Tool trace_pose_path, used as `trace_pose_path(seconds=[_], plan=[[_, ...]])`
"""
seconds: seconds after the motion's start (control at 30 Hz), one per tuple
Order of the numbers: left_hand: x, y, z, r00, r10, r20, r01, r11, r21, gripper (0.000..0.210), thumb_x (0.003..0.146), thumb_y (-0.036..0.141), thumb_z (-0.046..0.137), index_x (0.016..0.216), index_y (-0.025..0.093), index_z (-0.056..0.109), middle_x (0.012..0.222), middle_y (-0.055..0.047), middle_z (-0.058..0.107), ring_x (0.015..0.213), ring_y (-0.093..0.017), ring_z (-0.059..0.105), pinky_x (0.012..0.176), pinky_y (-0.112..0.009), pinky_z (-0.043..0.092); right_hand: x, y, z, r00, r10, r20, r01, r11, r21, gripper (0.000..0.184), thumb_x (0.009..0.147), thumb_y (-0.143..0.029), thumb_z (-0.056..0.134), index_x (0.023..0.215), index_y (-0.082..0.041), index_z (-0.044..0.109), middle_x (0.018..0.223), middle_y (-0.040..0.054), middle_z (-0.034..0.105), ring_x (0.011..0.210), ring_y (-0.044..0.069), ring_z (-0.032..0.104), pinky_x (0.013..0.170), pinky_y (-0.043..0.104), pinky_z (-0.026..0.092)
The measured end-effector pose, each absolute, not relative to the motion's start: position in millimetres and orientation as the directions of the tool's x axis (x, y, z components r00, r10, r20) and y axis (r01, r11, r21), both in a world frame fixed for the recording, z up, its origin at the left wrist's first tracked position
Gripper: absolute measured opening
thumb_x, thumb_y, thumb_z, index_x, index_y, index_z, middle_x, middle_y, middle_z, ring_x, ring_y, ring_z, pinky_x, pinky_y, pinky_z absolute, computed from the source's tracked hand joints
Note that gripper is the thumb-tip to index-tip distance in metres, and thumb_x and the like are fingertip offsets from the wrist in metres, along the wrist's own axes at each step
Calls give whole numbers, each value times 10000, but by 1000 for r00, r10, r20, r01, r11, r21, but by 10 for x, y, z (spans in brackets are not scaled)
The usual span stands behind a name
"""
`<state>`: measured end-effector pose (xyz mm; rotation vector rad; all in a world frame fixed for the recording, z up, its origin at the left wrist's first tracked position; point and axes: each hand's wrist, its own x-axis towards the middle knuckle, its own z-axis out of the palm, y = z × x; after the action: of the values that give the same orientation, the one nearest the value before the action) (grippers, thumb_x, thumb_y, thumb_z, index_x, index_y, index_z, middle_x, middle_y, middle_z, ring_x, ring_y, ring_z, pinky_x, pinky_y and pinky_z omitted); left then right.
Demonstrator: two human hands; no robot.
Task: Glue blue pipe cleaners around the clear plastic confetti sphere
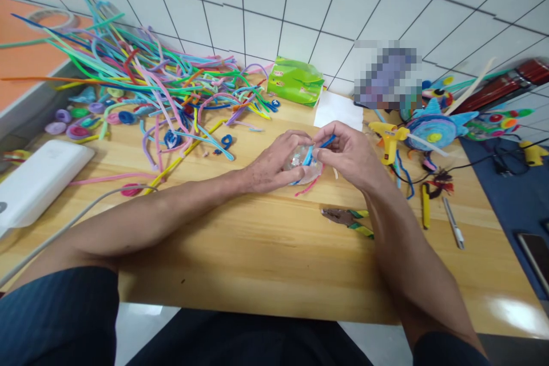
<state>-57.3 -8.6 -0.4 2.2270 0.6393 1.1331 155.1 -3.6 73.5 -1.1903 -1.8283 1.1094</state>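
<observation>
On the wooden table in front of me lies a clear, roundish object (pixel 316 174) with light blue and pink pipe cleaner pieces on or beside it. My left hand (pixel 274 164) curls around its left side, thumb and fingers pressing on it. A blue pipe cleaner (pixel 328 141) is pinched between the thumb and fingers of my right hand (pixel 349 151), just over the clear object's right side. A pink pipe cleaner piece (pixel 306 187) sticks out below. My fingers hide much of the clear object, so its exact kind does not show.
A tangled heap of colourful pipe cleaners (pixel 171 88) fills the back left. Near my right forearm lie pliers (pixel 343 216), a yellow cutter (pixel 425 206) and a pen (pixel 453 223). Behind them are a yellow glue gun (pixel 389 140) and a blue pipe-cleaner fish (pixel 433 128). A white power bank (pixel 45 180) sits left.
</observation>
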Motion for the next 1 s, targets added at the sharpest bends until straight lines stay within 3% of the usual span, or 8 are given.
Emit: trace_pose_path(seconds=[0.23, 0.4, 0.57, 0.67, 0.83, 1.0], plan=[[-573, -86, 15, 556, 599, 577, 158, -757, 633, 472, 995, 480, 613, 1389, 243, 511, 1378, -157, 634, 1373, -344, 558, 1170, -572, 463, 1520, -68, 776, -332, 942, 55, 406, 195, -893, 182, 705, -211, 730, 873, -205, 661, 693, -45, 604, 614, 122, 529, 594, 280, 404], [-617, -96, 130, 573, 683, 453, 123, -618, 777, 435, 1050, 544, 512, 1360, 243, 563, 1461, -129, 609, 1376, -300, 574, 1192, -503, 462, 1516, -58, 755, -314, 947, 62, 405, 193, -894, 181, 690, -225, 719, 859, -206, 657, 682, -45, 598, 603, 121, 514, 583, 279, 392], [-600, -120, 222, 530, 801, 277, 244, -457, 855, 555, 970, 507, 644, 1389, 167, 517, 1370, -147, 633, 1278, -309, 614, 1128, -489, 503, 1508, -43, 724, -316, 946, 76, 364, 195, -911, 165, 690, -239, 728, 833, -207, 651, 696, -36, 622, 607, 121, 528, 583, 277, 408], [-588, -137, 246, 515, 824, 235, 251, -407, 878, 502, 962, 474, 648, 1342, 167, 535, 1314, -119, 652, 1224, -290, 631, 1088, -457, 528, 1527, -36, 744, -340, 938, 74, 335, 194, -922, 181, 698, -252, 748, 852, -202, 668, 713, -30, 639, 620, 124, 546, 595, 279, 425], [-601, -123, 186, 501, 826, 260, 225, -415, 882, 476, 968, 471, 651, 1340, 200, 531, 1315, -106, 648, 1232, -289, 623, 1108, -478, 526, 1566, -26, 774, -306, 944, 121, 321, 222, -921, 155, 717, -250, 761, 843, -202, 684, 703, -33, 638, 597, 114, 531, 580, 275, 414], [-604, -77, 55, 524, 733, 434, 180, -594, 784, 510, 952, 438, 682, 1377, 212, 511, 1358, -132, 615, 1273, -296, 608, 1129, -493, 514, 1557, -44, 762, -305, 946, 108, 369, 222, -902, 173, 712, -249, 790, 840, -209, 681, 683, -29, 638, 604, 127, 547, 564, 276, 409]])
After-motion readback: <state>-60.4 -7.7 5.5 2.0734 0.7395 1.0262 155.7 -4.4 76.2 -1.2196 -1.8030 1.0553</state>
